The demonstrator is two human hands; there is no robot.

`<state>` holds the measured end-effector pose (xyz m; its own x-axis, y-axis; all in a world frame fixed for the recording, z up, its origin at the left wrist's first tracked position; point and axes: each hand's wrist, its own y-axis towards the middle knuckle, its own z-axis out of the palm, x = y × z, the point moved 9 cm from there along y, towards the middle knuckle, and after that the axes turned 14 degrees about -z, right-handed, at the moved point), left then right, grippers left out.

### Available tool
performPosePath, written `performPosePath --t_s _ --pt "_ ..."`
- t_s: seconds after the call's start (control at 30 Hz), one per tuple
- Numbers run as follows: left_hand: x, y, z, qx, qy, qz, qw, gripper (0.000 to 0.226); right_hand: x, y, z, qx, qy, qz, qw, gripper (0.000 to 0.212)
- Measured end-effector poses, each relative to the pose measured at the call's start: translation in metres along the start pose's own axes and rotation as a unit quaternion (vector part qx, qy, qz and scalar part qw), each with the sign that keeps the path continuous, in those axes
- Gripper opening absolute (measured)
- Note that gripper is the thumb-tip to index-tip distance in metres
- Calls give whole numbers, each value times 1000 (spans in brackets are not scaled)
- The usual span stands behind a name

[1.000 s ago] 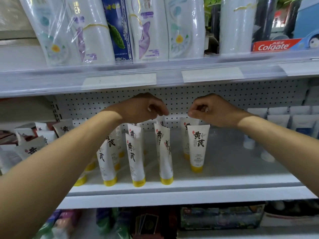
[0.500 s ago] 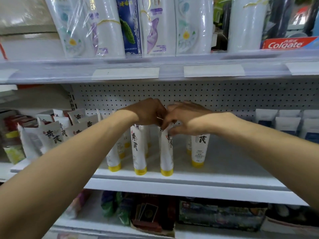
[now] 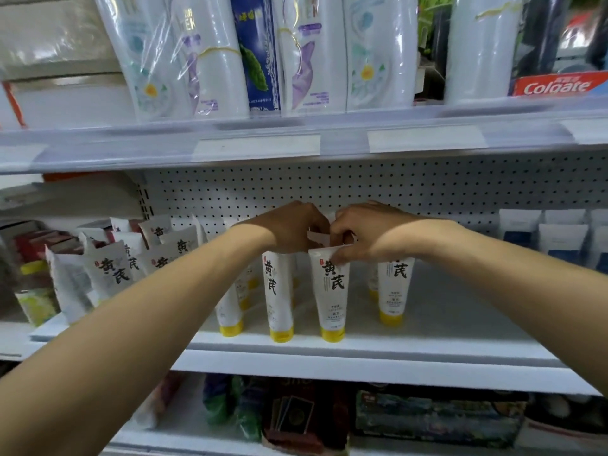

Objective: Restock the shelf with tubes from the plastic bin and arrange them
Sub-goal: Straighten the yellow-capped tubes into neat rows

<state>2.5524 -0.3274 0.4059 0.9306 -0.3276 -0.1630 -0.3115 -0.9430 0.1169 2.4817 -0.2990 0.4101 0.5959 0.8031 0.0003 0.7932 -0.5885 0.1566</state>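
Several white tubes with yellow caps and black characters stand cap-down on the white shelf (image 3: 427, 343). My right hand (image 3: 371, 235) pinches the top edge of the front middle tube (image 3: 332, 291), which faces me. My left hand (image 3: 289, 228) has its fingers curled on the top of the tube behind it, whose crimped end (image 3: 317, 236) shows between the two hands. Another tube (image 3: 278, 297) stands just left, one (image 3: 394, 287) to the right. More tubes (image 3: 108, 271) lean in a loose bunch at the far left. The plastic bin is out of view.
A perforated back panel (image 3: 394, 189) closes the shelf behind. The shelf above (image 3: 263, 146) holds wrapped white bottles and a Colgate box (image 3: 559, 85). White and blue boxes (image 3: 559, 238) stand at the right. Dark packages (image 3: 427, 419) fill the lower shelf.
My hands came together over the middle tubes from being apart. The front middle tube has turned so its label faces me. The view drifted right and closer.
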Motion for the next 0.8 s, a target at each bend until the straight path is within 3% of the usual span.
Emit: performPosePath --t_s 0.13,0.33,0.47,0.63,0.8 --pt "-2 6 0 -18 8 28 999 20 -1 -3 -1 2 20 23 1000 12" --pt "-3 21 2 -35 13 49 998 8 -9 -9 -5 5 -13 53 998 15" --pt "0 29 4 -31 14 44 998 11 -12 -14 -6 5 -6 59 998 16" --pt "4 22 2 -7 9 32 999 15 -24 -26 -22 -48 64 73 994 17" --pt "-2 -9 -42 -125 -66 3 990 19 -49 -54 -35 -96 114 103 983 27"
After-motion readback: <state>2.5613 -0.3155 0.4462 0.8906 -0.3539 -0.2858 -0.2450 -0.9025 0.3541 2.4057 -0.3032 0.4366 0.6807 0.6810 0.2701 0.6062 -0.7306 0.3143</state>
